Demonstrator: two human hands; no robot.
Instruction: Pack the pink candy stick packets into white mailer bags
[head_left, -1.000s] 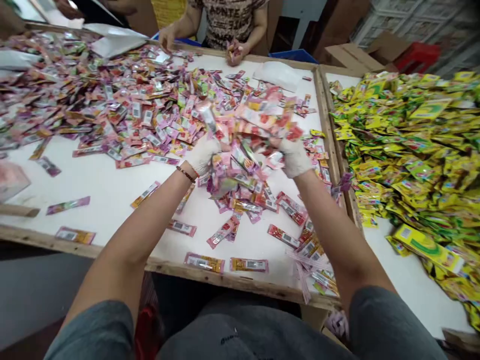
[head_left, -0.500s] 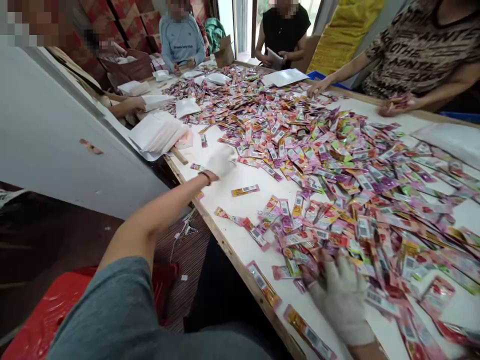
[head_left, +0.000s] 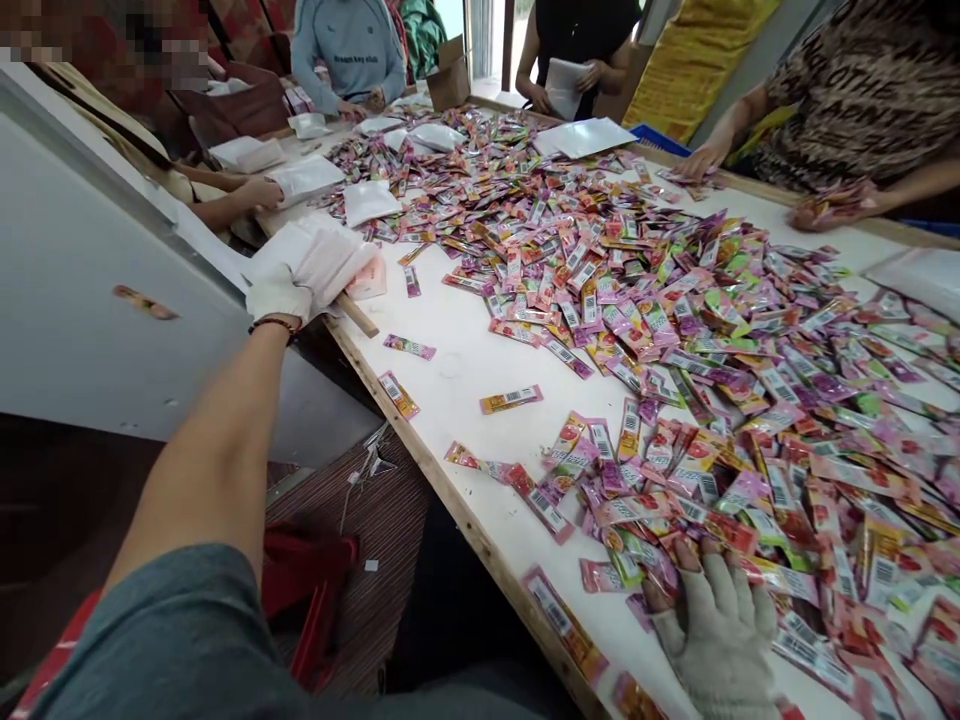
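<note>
My left hand (head_left: 279, 298), in a white glove with a bracelet at the wrist, is at the near edge of a stack of white bags (head_left: 330, 255). Its fingers are curled against the stack's edge, their tips partly hidden. Lower right, my right hand (head_left: 716, 625) lies palm down in a fingerless glove, fingers spread over the near edge of a heap of small printed sachets (head_left: 645, 320). A few loose sachets, one of them an orange-and-pink sachet (head_left: 511, 399), lie on the white table (head_left: 457, 400) between my hands.
Several people sit around the table; one hand (head_left: 701, 160) at the right touches sachets. Flat white bags (head_left: 583, 137) lie at the far side. A wooden edge (head_left: 450, 500) runs along my side. A red stool (head_left: 315, 600) stands below left.
My left hand has moved left and away from the loose sachets to the stack of white bags. My right hand stays on the heap, its fingers now more spread.
</note>
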